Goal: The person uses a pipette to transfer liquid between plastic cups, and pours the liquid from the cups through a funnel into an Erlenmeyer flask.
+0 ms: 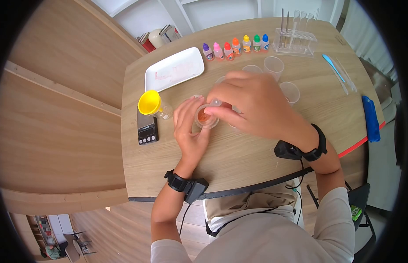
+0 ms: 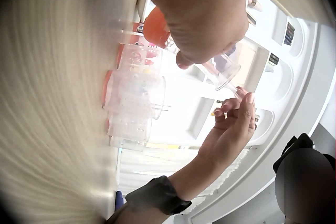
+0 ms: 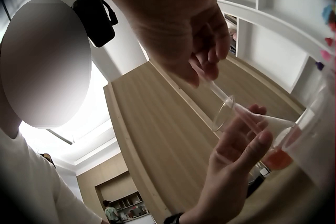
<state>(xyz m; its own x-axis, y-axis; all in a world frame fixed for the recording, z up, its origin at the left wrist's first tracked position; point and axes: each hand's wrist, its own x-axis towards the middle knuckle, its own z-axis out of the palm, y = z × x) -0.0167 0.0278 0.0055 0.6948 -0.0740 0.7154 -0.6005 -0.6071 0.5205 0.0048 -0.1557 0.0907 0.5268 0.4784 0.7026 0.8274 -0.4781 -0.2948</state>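
Hands: left hand (image 1: pixel 191 125) part-curled around the clear flask (image 1: pixel 204 119) of orange liquid; right hand (image 1: pixel 256 103) closed, pinching a slender tube (image 3: pixel 221 91) within its mouth. Relative to flask: bench (image 1: pixel 169 168) surrounding, white tray (image 1: pixel 180 65) beyond-left, black scale (image 1: pixel 147 130) left, dropper bottles (image 1: pixel 236 46) beyond.

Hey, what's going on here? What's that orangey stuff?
A person's left hand is holding a clear flask with orange liquid in the bottom. The right hand pinches a thin stick or tube, I can't tell which, that goes into the flask's mouth. Little bottles with colourful caps stand farther back.
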